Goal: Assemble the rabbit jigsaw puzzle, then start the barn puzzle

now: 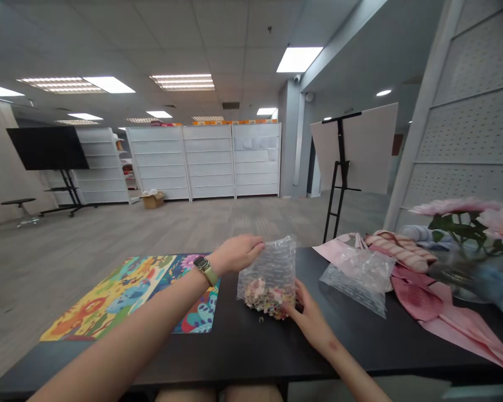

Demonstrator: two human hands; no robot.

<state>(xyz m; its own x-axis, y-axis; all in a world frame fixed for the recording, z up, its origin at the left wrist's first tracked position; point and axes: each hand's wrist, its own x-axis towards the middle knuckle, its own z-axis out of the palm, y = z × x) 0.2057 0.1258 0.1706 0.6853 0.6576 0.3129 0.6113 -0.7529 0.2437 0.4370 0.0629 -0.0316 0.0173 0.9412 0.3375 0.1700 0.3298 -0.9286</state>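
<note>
A clear bubble-wrap bag (268,268) stands at the middle of the black table, with many small, colourful pieces (268,298) gathered in its bottom; they look like jigsaw pieces. My left hand (241,253), with a watch on its wrist, is closed at the bag's upper left edge, its fingertips partly hidden. Down at the lower right corner, my right hand (304,312) grips the bag between thumb and fingers. One tiny light piece (260,319) lies on the table just in front of the bag.
Colourful printed picture sheets (121,296) lie on the left of the table (243,357). To the right are another clear bubble bag (360,279), pink cloth (427,301), and a glass vase with pink flowers (456,273). An easel (339,173) stands beyond the table.
</note>
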